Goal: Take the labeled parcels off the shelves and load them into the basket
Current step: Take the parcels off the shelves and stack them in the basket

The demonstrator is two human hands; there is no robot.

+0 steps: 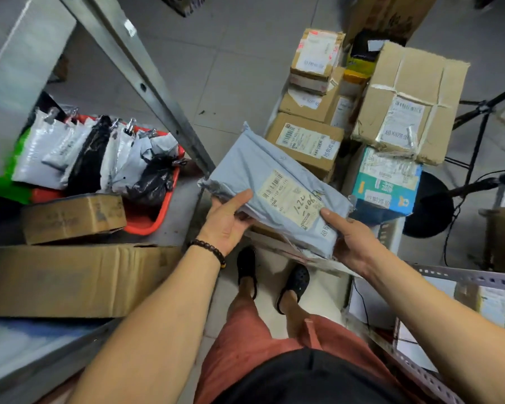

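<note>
I hold a pale blue-grey mailer parcel (263, 173) flat in front of me, its yellowish label with handwritten numbers facing up. My left hand (226, 221) grips its near left edge, thumb on top. My right hand (352, 239) grips the near right corner, thumb on the label's edge. A red basket (155, 220) stands on the lower left shelf, packed with several white, grey and black mailer bags. Labeled cardboard boxes (306, 141) lie stacked on the floor beyond the parcel.
A grey metal shelf upright (146, 88) slants between the basket and the parcel. Brown cartons (70, 217) lie on the left shelf beside the basket. A blue-and-white box (387, 182) and a large taped carton (408, 103) lie right. A black stool and tripod legs (478, 126) stand far right.
</note>
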